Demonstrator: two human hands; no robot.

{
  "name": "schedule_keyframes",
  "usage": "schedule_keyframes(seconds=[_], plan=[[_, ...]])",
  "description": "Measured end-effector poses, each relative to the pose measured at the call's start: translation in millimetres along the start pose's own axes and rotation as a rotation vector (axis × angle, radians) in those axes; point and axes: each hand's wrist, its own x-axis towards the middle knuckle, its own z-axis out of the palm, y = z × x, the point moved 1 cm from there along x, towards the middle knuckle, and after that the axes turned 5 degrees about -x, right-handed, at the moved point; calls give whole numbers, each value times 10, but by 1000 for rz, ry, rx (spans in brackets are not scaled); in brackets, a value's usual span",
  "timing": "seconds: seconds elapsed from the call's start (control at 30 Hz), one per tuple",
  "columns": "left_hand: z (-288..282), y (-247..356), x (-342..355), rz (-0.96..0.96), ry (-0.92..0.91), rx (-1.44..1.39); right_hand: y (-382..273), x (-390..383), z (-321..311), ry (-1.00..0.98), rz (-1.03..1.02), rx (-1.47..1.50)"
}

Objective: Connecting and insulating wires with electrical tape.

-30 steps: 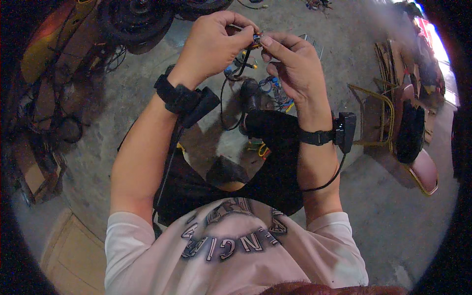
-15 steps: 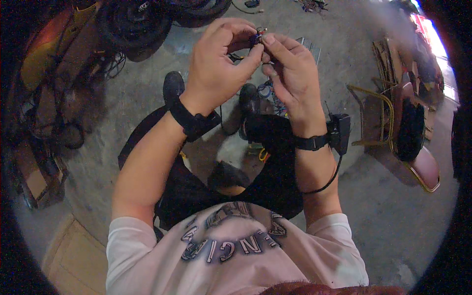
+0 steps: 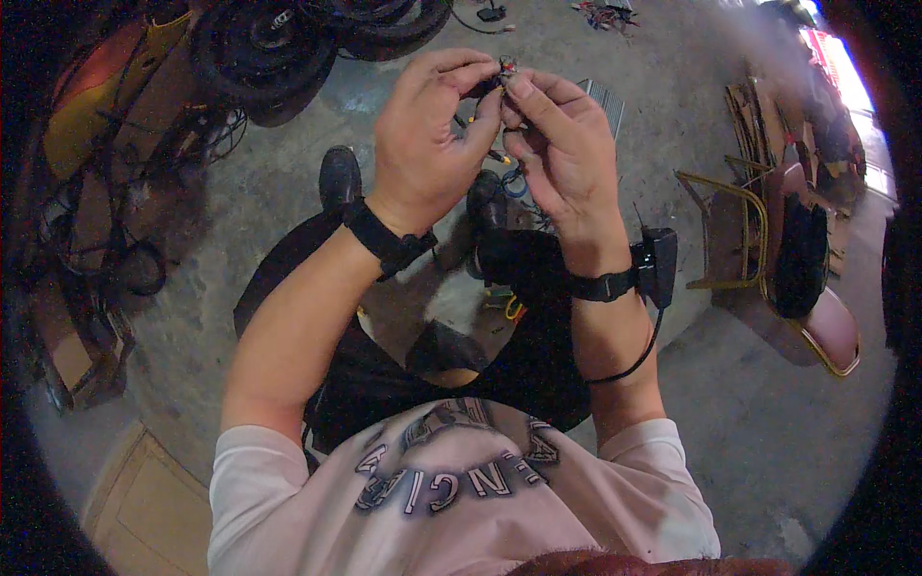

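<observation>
Both my hands meet in front of me, raised above the floor between my feet. My left hand point(image 3: 427, 134) pinches a small dark piece with short coloured wire ends point(image 3: 507, 67), which looks like a wire connector. From the other side, the thumb and fingertips of my right hand point(image 3: 569, 134) close on the same piece. Fingers hide most of it. A dark cable with a yellow end point(image 3: 497, 156) shows just below the left fingers. Behind the right wrist lie blue cable loops point(image 3: 515, 182).
Black tyres point(image 3: 264, 58) lie at the far left, near an orange-yellow panel point(image 3: 110, 82). A finned metal box point(image 3: 605, 108) sits beyond my right hand. Loose wires point(image 3: 605, 15) lie farther off. At right is a gold-framed chair point(image 3: 744, 230) on its side.
My hands have come slightly lower in the picture, still together on the small piece. The fingers have shifted a little, and more of the yellow cable end shows beneath them.
</observation>
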Motion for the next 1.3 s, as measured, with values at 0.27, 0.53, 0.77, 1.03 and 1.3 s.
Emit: schedule_keyframes(seconds=[0.27, 0.53, 0.77, 1.03, 1.3], plan=[[14, 2, -29, 25, 0, 11, 13, -29, 3, -31, -14, 72], [22, 42, -41, 4, -7, 24, 51, -25, 37, 1, 9, 70], [23, 90, -100, -67, -27, -20, 73, -74, -17, -12, 61, 108], [79, 153, -142, -99, -72, 57, 90, -86, -42, -30, 63, 161], [186, 299, -113, -182, -91, -13, 56, -111, -146, 95, 70, 59]])
